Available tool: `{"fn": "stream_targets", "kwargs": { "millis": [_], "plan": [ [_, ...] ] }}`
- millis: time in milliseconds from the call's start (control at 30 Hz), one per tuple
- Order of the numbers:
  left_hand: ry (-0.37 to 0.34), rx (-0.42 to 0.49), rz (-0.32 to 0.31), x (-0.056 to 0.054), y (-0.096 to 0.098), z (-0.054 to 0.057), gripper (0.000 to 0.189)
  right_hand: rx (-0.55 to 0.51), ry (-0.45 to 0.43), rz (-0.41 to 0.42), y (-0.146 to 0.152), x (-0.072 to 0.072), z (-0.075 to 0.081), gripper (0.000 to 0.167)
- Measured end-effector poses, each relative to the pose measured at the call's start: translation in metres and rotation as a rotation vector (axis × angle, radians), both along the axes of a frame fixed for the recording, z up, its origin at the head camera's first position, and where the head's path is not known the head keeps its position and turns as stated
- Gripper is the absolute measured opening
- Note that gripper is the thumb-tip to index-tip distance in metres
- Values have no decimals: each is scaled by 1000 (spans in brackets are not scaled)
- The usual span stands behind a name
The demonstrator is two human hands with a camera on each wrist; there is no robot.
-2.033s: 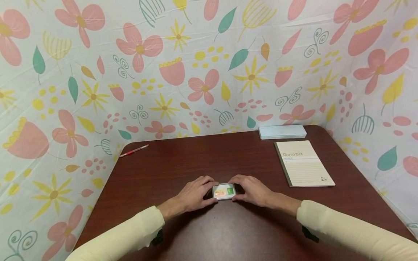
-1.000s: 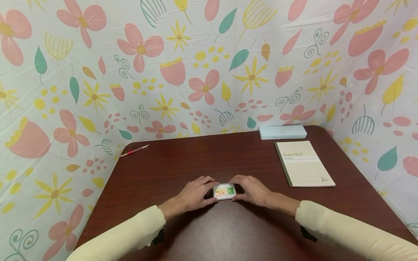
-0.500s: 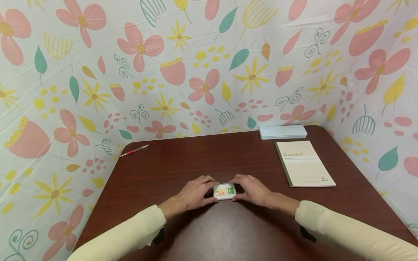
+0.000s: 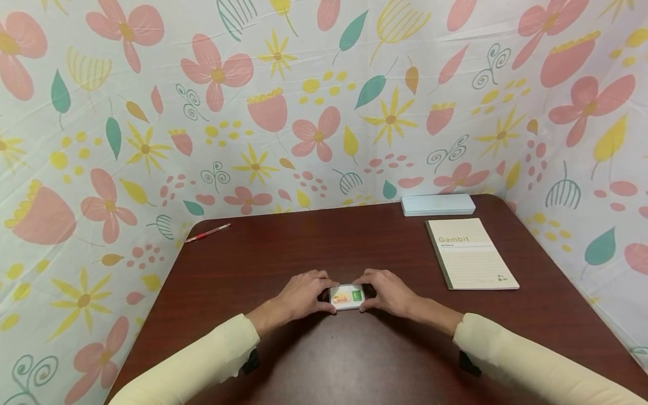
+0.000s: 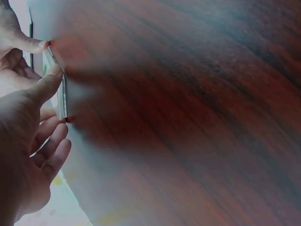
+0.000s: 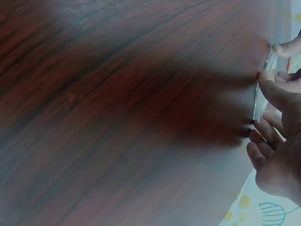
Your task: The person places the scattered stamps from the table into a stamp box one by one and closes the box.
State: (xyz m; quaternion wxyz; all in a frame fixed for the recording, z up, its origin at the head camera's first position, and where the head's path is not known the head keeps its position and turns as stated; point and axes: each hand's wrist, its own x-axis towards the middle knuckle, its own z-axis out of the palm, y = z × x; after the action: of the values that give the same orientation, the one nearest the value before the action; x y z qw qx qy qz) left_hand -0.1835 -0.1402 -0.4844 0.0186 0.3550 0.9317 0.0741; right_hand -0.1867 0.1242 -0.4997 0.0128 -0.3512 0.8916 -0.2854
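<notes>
A small flat clear-edged case [image 4: 346, 296] lies at the middle of the table, its white face showing an orange picture and a green square. From the left, my left hand [image 4: 301, 295] pinches one end between thumb and fingers. My right hand [image 4: 390, 293] holds the opposite end the same way. Seen from the left wrist, the case's thin transparent edge [image 5: 64, 96] sits low over the wood, the thumb on its near side. The right wrist view shows that edge [image 6: 257, 101] too, with the thumb against it and fingertips at the far side.
The dark red-brown table [image 4: 329, 360] bears a red pen [image 4: 207, 233] at the back left. A light blue box [image 4: 438, 205] stands at the back right, with a cream notebook [image 4: 473, 254] in front of it. Flower-patterned cloth [image 4: 324, 73] rises behind the table and along both sides.
Both forearms have shifted very slightly inward. The case stays in the same spot, held at both ends throughout; the pen, box and notebook have not moved.
</notes>
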Motion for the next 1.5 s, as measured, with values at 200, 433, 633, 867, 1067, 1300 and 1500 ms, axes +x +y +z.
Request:
{"fn": "stream_targets", "kwargs": {
  "millis": [200, 433, 633, 867, 1067, 1300, 1500],
  "plan": [
    [9, 1, 0, -2, -1, 3, 58, -12, -11, -13, -3, -3, 1, 49],
    [15, 6, 15, -3, -3, 5, 58, -19, 14, -15, -7, -5, 1, 49],
    [37, 12, -3, -4, -2, 6, 57, -12, 21, -11, -8, -5, 2, 49],
    [59, -2, -3, 0, 1, -2, 58, 12, 7, -22, -2, -1, 1, 49],
    [67, -15, -1, 4, -1, -6, 60, 2, -3, -3, 0, 0, 0, 50],
    [32, -23, 10, 6, -4, -8, 61, 3, -31, 27, 1, 0, -3, 53],
    [24, -27, 13, 5, -7, -8, 70, -9, -61, 63, 5, -3, -1, 59]
  ]
}}
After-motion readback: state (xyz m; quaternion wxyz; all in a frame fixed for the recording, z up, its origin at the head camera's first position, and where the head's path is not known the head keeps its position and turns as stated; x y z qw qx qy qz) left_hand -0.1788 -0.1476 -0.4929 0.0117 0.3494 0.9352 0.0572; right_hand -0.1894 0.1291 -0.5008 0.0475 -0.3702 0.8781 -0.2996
